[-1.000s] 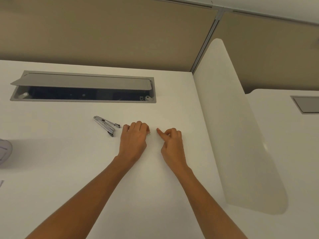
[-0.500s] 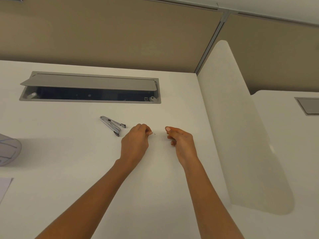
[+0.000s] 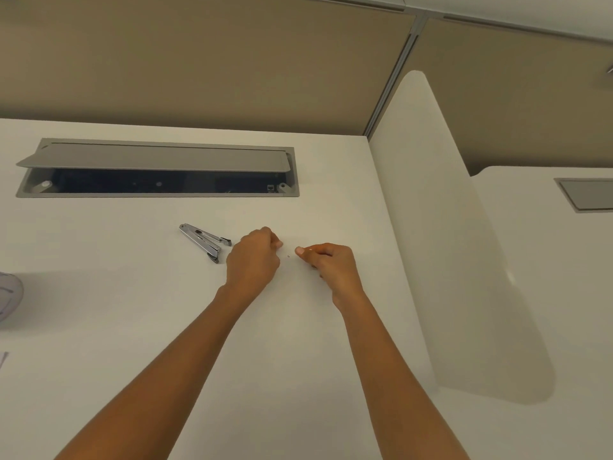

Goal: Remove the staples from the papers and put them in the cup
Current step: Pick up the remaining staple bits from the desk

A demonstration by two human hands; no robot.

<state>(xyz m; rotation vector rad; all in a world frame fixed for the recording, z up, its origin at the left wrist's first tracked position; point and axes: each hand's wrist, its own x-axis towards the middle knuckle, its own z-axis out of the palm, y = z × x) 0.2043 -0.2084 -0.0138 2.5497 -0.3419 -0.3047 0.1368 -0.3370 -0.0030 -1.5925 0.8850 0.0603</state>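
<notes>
Both bare forearms reach out over the plain white bench (image 3: 132, 327). The left hand (image 3: 253, 260) is curled into a loose fist, its fingers (image 3: 277, 243) pinched together at the tip; whether anything is caught between them I cannot tell from here. The right hand (image 3: 331, 265) sits just beside it, apart, with thumb and forefinger pressed together and pointing toward the left hand; again nothing shows clearly in the pinch. Between the two hands a tiny dark speck (image 3: 288, 256) lies on the bench, possibly a staple, though it is too small to be sure. Just to the left of the left hand rests a shiny silver metal staple remover (image 3: 205, 240), lying flat and untouched. At the far left edge a pale, translucent rounded cup (image 3: 10, 295) is only partly in view, well apart from the hands, and below it the corner of a white paper sheet (image 3: 2, 359) peeks in. Behind, a long grey cable hatch (image 3: 156, 159) stands propped open, and a white curved divider panel (image 3: 441, 227) rises on the right.
</notes>
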